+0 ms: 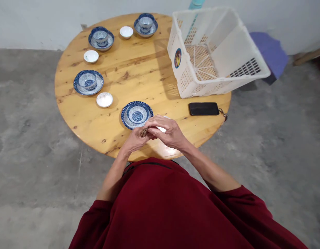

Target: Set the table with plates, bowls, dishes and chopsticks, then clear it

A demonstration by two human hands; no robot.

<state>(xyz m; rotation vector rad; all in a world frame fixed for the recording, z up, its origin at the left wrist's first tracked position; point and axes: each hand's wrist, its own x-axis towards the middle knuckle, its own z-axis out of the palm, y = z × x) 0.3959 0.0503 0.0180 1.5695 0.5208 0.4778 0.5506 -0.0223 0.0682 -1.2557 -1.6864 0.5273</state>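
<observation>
A small bundle of brown sticks [144, 132] is held above the near edge of a round wooden table [128, 77]. It is enclosed by the curled fingers and thumb of the left hand [136, 139], with its blunt ends exposed between them. The bundle is met from the other side by the right hand [170, 133], whose fingers are bent over and brought close to the thumb; whether the sticks are also pinched there cannot be told, as the fingertips are partly hidden.

Just beyond the hands, a patterned blue-and-white plate [124, 116] is partly covered by the right fingers, with a matching bowl [137, 114] set on it. A white object [162, 129], mostly hidden, is glimpsed beneath the right hand. Three more bowl-and-plate sets are placed around the table's left and far sides, with small white dishes [104, 99] set between them. At the right, a black phone [203, 109] is laid near a white plastic crate [190, 90].
</observation>
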